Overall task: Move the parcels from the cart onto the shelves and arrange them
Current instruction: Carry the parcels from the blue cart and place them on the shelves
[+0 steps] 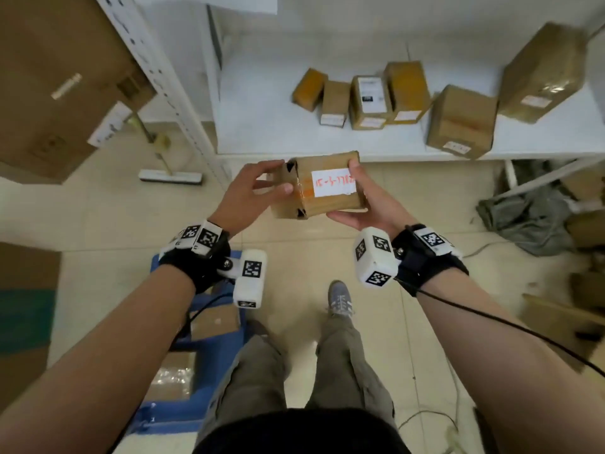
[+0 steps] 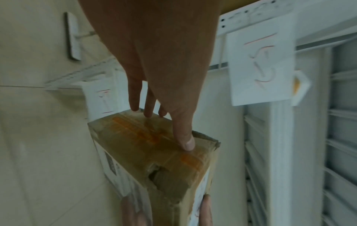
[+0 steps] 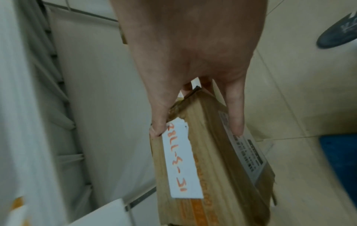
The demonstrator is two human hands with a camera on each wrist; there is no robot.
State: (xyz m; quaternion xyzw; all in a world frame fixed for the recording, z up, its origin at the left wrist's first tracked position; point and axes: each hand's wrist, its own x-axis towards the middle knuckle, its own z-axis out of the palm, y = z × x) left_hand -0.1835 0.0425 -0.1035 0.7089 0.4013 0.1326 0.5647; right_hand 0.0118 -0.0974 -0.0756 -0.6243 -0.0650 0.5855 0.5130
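Observation:
A brown cardboard parcel (image 1: 319, 186) with a white hand-written label is held in the air just in front of the white shelf (image 1: 262, 126). My left hand (image 1: 258, 188) grips its left end, thumb on the near face and fingers over the far edge. My right hand (image 1: 357, 198) grips its right end, thumb on top by the label and fingers underneath. The left wrist view shows the parcel (image 2: 154, 152) under my left hand (image 2: 164, 122). In the right wrist view my right hand (image 3: 197, 119) pinches the parcel (image 3: 208, 168). The blue cart (image 1: 196, 381) stands low at my left, with parcels in it.
Several brown parcels (image 1: 370, 99) stand in a row on the shelf, with two bigger boxes (image 1: 461, 121) to their right. A large carton (image 1: 62, 83) sits at upper left beside the shelf upright (image 1: 157, 77). A broom (image 1: 170, 175), grey cloth (image 1: 530, 217) and cardboard lie on the floor.

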